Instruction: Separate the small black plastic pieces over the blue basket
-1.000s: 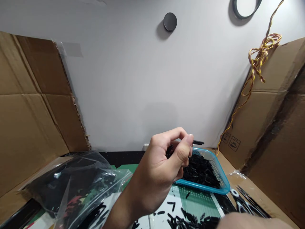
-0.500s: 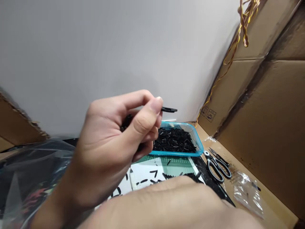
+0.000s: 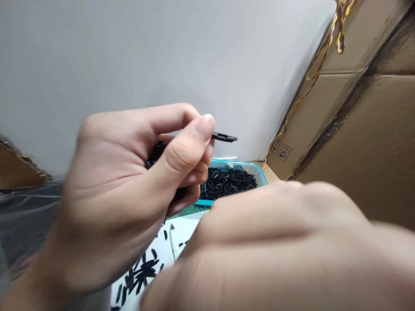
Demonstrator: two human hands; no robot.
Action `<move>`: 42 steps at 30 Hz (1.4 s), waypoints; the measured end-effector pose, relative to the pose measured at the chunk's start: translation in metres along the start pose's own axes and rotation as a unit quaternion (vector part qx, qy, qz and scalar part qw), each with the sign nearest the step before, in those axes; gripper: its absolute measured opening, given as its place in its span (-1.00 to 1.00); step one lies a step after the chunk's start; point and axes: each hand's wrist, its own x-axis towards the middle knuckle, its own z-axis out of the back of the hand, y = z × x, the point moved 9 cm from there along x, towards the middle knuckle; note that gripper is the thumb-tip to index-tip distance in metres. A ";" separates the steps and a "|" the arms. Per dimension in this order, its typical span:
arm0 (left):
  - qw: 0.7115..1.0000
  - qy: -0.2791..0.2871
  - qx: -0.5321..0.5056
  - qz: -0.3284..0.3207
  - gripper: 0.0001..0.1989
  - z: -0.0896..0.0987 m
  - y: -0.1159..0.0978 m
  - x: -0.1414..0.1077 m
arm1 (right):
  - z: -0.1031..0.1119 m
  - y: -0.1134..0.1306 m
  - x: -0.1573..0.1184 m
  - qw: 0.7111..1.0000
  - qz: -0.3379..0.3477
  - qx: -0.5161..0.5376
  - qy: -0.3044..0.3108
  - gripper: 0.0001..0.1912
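My left hand (image 3: pixel 145 172) is closed, its thumb and forefinger pinching a small black plastic piece (image 3: pixel 226 137) that sticks out to the right with a slot near its tip. More black pieces (image 3: pixel 157 152) are tucked in the palm under the curled fingers. Close to the camera, my right hand (image 3: pixel 275 246) shows only its blurred back; its fingers are hidden. Behind the hands, a blue plastic basket (image 3: pixel 207 202) holds a heap of similar black pieces (image 3: pixel 228 181). Loose black pieces (image 3: pixel 142 272) lie scattered on a white sheet (image 3: pixel 191 222) below.
A white pen-like tool (image 3: pixel 174 244) lies on the sheet, partly covered. Cardboard (image 3: pixel 366 142) walls the right side, with twisted yellow and brown wire (image 3: pixel 311 82) hanging along it. Clear plastic film (image 3: pixel 29 216) is at left, and a pale wall (image 3: pixel 129 52) stands behind.
My right hand has risen and now covers the scissors and the right side of the table. My left hand has shifted slightly up and left, still pinching the black piece.
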 end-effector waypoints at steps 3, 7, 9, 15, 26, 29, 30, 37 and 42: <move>0.998 0.002 0.041 -0.044 -0.54 0.000 0.000 0.000 | 0.042 0.031 0.008 0.982 0.113 -0.111 -0.103 -0.56; 1.000 0.020 -0.006 -0.023 -0.60 0.001 0.013 0.001 | 0.059 0.015 0.022 0.978 0.126 -0.124 -0.109 -0.28; 0.998 0.029 -0.049 0.006 -0.63 0.001 0.020 0.002 | 0.066 0.005 0.024 0.979 0.108 -0.118 -0.122 -0.35; 0.993 0.070 -0.088 0.047 -0.62 -0.004 0.025 -0.003 | 0.078 -0.009 0.024 0.980 0.065 0.061 -0.176 -0.86; 0.993 0.079 -0.077 0.050 -0.50 -0.003 0.027 -0.005 | 0.067 -0.013 0.032 0.976 0.084 0.148 -0.138 -0.87; 0.991 0.086 -0.086 0.052 -0.50 -0.005 0.026 -0.005 | 0.065 -0.012 0.033 0.976 0.080 0.155 -0.131 -0.87; 0.991 0.087 -0.089 0.053 -0.50 -0.005 0.027 -0.005 | 0.064 -0.012 0.034 0.976 0.079 0.155 -0.129 -0.87; 0.990 0.088 -0.090 0.056 -0.51 -0.004 0.028 -0.006 | 0.059 -0.013 0.038 0.975 0.065 0.178 -0.114 -0.74; 0.991 0.086 -0.090 0.053 -0.49 -0.005 0.028 -0.004 | 0.054 -0.018 0.041 0.970 0.048 0.212 -0.106 -0.66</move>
